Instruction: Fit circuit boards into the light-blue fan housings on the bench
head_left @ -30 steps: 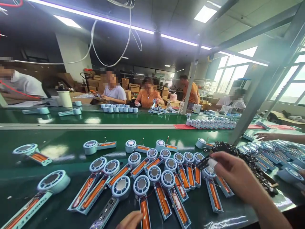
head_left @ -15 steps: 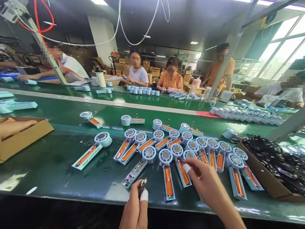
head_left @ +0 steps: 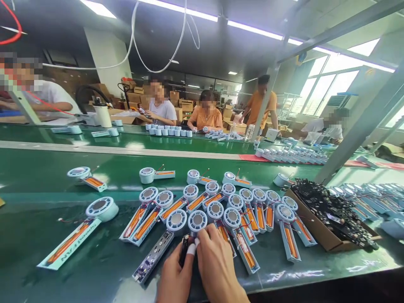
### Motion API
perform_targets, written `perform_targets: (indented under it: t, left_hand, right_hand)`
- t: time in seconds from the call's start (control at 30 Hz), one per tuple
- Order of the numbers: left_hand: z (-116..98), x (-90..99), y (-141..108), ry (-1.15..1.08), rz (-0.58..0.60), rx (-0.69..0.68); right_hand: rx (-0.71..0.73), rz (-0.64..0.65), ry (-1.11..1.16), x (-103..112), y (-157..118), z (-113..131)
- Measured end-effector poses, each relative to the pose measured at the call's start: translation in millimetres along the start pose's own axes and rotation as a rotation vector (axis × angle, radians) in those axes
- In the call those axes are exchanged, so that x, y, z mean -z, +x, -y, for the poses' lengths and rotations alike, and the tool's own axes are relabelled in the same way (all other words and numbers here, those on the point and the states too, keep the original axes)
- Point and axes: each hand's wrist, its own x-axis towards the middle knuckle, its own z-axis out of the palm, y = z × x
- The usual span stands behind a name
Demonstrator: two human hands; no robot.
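Between the thumb and fingers of my left hand (head_left: 177, 271) is a small black circuit board (head_left: 184, 251), held on edge. My right hand (head_left: 217, 263) is right beside it, fingers curled together below the round head of a light-blue handheld fan (head_left: 198, 219). Whatever those fingers pinch is hidden, and they cover most of this fan's handle. To the left lies another handheld fan (head_left: 176, 220), whose handle shows a fitted circuit board (head_left: 153, 257). Close on the right, a fan (head_left: 232, 217) lies with its open handle showing an orange strip and wires.
Several more open-handled fans (head_left: 148, 195) spread across the green table (head_left: 94, 168). A cardboard box (head_left: 336, 244) heaped with black circuit boards (head_left: 334, 210) stands at right. Slanting metal posts (head_left: 347, 139) rise there. Co-workers (head_left: 206, 115) sit and stand across the table.
My view has swung to the right. My right hand has moved left from the fans to meet my left hand, which still holds the black board.
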Motion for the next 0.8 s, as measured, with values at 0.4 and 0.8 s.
perform_targets:
  t: [0.4, 0.8]
  left_hand:
    - [-12, -3.0, -18, -0.211, -0.074, 0.065]
    - [-23, 11.9, -53, -0.519, -0.117, 0.353]
  right_hand:
    - [0.106, 0.079, 0.609, 16, -16, -28]
    - [0.358, 0.085, 0.671, 14, -26, -34]
